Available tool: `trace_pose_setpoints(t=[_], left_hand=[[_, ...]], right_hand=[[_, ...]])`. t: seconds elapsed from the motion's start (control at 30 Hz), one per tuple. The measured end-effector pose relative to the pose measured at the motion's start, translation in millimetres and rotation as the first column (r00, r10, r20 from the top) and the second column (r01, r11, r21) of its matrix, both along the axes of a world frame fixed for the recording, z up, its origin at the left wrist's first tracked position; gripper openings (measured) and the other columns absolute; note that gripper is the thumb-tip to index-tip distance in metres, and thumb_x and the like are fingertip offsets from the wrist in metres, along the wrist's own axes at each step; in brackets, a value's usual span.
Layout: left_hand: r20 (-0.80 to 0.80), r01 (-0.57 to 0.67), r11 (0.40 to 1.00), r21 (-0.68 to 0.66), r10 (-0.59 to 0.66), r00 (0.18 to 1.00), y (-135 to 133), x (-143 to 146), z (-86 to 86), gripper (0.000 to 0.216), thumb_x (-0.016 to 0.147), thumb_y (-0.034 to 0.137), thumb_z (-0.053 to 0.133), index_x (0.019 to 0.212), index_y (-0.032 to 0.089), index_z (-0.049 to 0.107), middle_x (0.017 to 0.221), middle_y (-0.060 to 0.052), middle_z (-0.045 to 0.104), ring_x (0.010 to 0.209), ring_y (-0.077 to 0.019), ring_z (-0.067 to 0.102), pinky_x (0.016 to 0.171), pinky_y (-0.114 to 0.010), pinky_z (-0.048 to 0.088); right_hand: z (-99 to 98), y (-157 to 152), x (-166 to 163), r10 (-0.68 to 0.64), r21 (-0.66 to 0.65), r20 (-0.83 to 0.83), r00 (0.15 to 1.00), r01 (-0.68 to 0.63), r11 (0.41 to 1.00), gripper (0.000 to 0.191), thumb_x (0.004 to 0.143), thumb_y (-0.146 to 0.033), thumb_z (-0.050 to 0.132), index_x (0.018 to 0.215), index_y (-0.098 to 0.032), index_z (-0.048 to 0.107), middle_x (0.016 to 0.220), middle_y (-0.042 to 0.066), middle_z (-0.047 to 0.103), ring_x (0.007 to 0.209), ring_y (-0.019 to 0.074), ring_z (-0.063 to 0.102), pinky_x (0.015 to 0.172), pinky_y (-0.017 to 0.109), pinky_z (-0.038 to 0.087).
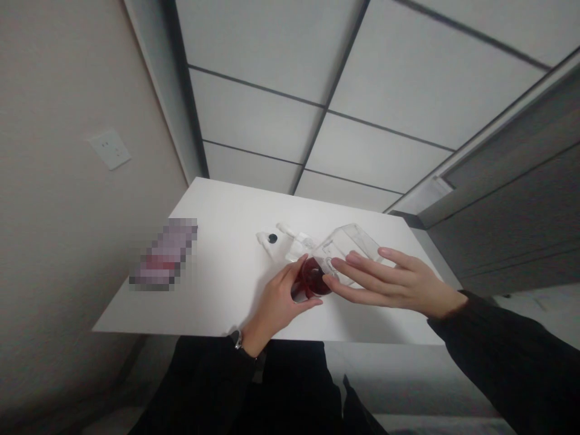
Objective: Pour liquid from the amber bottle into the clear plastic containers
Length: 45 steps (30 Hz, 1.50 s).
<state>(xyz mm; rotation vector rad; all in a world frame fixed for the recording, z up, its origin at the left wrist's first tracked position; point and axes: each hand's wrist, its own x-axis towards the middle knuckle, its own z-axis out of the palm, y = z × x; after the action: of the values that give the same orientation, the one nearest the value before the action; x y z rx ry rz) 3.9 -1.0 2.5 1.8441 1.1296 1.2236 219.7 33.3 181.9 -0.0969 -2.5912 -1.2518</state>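
Note:
My left hand (281, 301) is wrapped round a dark red cup-like vessel (316, 279) near the front of the white table (217, 284). In my right hand (385, 279) is a clear, boxy container (351, 238), tilted with its lower left end at the red vessel's rim. The fingers of that hand stretch along the container's near side. Whether anything is passing between the two vessels I cannot tell. Just beyond lie a white plastic piece (299, 244) and a small black disc (272, 238), with clear film-like material around them.
A blurred-out pinkish, flat item (163, 254) lies at the table's left edge. To the left stands a wall with a socket (109, 149). White panels with dark seams (258, 109) rise behind the table, and a grey cabinet-like surface (512, 205) is on the right.

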Motion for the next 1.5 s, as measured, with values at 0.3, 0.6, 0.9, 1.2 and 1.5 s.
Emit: trace_pose_setpoints(t=[0.3,0.6,0.9,1.2,1.5], left_hand=[[0.016,0.003,1.000,0.001,-0.003,1.000,0.1,-0.3,1.8,0.099,0.075,0.032,0.093,0.158,0.032,0.038,0.139,-0.009,0.068,0.125,-0.0296,0.068,0.107,-0.045,0.056],[0.024,0.010,1.000,-0.009,-0.010,1.000,0.1,0.4,2.1,0.097,0.076,0.033,0.092,0.157,0.032,0.039,0.139,-0.008,0.068,0.124,-0.0298,0.068,0.108,-0.046,0.055],[0.015,0.010,0.999,-0.038,-0.009,1.000,-0.8,-1.0,4.9,0.095,0.076,0.032,0.092,0.156,0.032,0.040,0.137,-0.008,0.069,0.122,-0.0301,0.069,0.106,-0.047,0.056],[0.006,0.004,1.000,-0.021,-0.004,1.000,-0.2,0.1,3.5,0.096,0.076,0.033,0.092,0.156,0.031,0.039,0.137,-0.008,0.069,0.124,-0.0303,0.069,0.106,-0.047,0.056],[0.012,0.013,0.999,-0.039,-0.013,1.000,-0.5,-0.1,5.8,0.096,0.076,0.033,0.092,0.156,0.031,0.040,0.141,-0.009,0.066,0.129,-0.0314,0.066,0.110,-0.049,0.054]], right_hand=[[-0.9,0.1,-0.4,0.008,-0.037,-0.006,1.000,-0.008,0.999,0.045,0.093,-0.006,0.066,0.122,-0.040,0.071,0.128,-0.013,0.076,0.127,0.0048,0.061,0.104,0.017,0.047],[-4.7,2.0,7.8,-0.071,-0.136,0.042,0.997,0.076,0.988,0.065,0.096,-0.006,0.064,0.143,-0.049,0.055,0.126,-0.017,0.075,0.104,0.0047,0.074,0.098,0.017,0.054],[2.6,2.7,2.1,-0.080,-0.407,-0.007,0.997,0.070,0.911,0.083,0.093,0.003,0.065,0.151,-0.052,0.045,0.128,-0.017,0.074,0.099,0.0038,0.077,0.089,0.013,0.056],[-2.5,2.7,2.2,-0.067,-0.434,-0.084,0.994,0.024,0.900,0.082,0.092,0.004,0.067,0.150,-0.050,0.049,0.129,-0.017,0.074,0.105,0.0015,0.073,0.096,0.010,0.050],[-4.9,3.3,7.2,-0.112,-0.422,-0.108,0.988,0.056,0.905,0.074,0.093,-0.003,0.069,0.144,-0.054,0.054,0.128,-0.017,0.075,0.103,0.0056,0.075,0.094,0.018,0.052]])
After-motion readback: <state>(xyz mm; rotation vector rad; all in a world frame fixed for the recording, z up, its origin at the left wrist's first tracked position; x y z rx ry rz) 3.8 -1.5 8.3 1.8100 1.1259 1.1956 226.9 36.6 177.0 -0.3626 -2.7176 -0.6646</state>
